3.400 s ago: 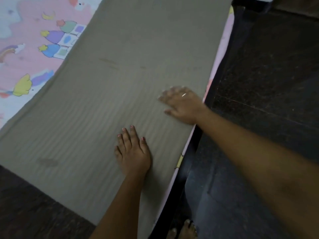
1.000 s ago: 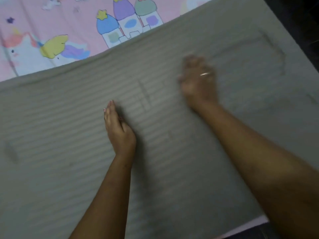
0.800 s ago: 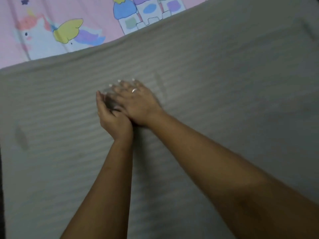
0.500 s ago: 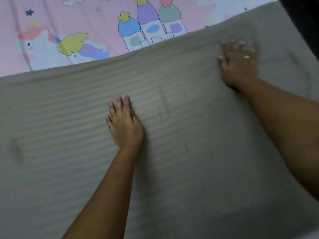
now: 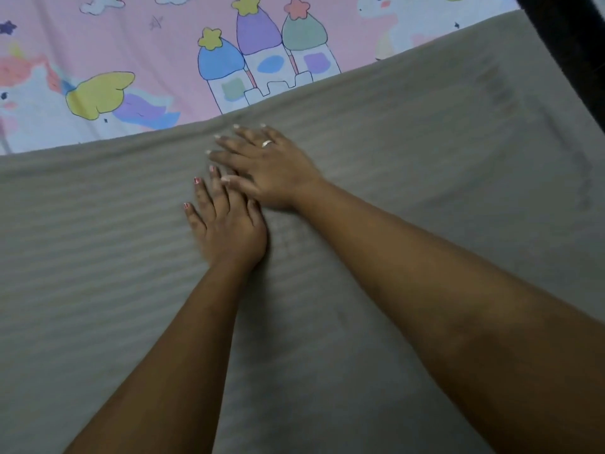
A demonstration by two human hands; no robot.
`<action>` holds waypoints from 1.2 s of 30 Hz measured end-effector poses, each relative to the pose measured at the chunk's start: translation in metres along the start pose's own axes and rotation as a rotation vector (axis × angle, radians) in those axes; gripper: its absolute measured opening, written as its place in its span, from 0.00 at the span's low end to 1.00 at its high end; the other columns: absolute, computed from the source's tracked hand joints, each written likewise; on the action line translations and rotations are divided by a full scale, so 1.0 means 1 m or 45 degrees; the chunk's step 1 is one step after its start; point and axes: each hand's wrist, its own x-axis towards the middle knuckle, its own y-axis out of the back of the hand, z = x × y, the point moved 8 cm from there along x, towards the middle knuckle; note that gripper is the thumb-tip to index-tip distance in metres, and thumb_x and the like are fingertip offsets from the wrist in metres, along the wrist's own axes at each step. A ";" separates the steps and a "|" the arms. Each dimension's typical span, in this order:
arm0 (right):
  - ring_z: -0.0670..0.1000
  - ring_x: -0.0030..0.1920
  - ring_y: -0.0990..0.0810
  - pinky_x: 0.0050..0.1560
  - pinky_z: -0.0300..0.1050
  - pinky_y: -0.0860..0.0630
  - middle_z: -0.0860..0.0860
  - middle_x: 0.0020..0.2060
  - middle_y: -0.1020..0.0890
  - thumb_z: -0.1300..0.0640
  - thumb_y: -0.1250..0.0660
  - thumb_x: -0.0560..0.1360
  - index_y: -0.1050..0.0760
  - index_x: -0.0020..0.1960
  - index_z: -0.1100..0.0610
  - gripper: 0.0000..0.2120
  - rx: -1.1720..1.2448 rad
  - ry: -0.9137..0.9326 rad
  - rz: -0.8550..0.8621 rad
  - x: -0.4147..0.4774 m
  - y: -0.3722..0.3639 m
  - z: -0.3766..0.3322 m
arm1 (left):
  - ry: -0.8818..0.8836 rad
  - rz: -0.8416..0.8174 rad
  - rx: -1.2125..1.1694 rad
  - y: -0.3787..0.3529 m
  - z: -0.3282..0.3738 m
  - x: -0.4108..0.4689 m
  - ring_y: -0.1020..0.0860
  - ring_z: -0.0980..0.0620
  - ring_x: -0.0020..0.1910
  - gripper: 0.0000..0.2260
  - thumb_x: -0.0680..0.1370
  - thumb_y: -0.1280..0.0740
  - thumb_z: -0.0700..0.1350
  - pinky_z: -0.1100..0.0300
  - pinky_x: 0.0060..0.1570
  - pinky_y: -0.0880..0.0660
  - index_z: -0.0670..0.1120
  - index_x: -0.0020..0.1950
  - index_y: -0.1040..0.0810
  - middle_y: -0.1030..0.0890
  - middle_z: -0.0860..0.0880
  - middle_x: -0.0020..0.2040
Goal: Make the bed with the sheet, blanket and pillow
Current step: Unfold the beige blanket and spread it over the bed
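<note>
Blanket: grey-tan with faint stripes, spread flat over the near part of the bed, its far edge running across the sheet from mid-left up to the top right corner.
Sheet: pink, printed with unicorns, clouds, stars and a castle (three domed towers); bare only along the far side, beyond the blanket's edge.
Left hand: palm down on the blanket near its far edge, fingers straight and slightly spread, gripping nothing.
Right hand: flat on the blanket just beyond the left one, fingers extended towards the left, thumb side overlapping the left fingertips; grasping nothing.
Ring: silver band on a right-hand finger.
Writing: none legible on sheet or blanket.
Pillow: not visible.
Bed frame: dark strip at the top right corner.
</note>
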 end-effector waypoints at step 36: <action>0.54 0.77 0.50 0.75 0.55 0.52 0.55 0.77 0.49 0.37 0.55 0.78 0.53 0.78 0.56 0.35 -0.068 -0.485 0.011 -0.130 0.046 0.242 | -0.343 0.154 0.025 -0.041 0.173 -0.020 0.49 0.44 0.76 0.29 0.77 0.53 0.56 0.39 0.71 0.56 0.48 0.78 0.47 0.46 0.49 0.78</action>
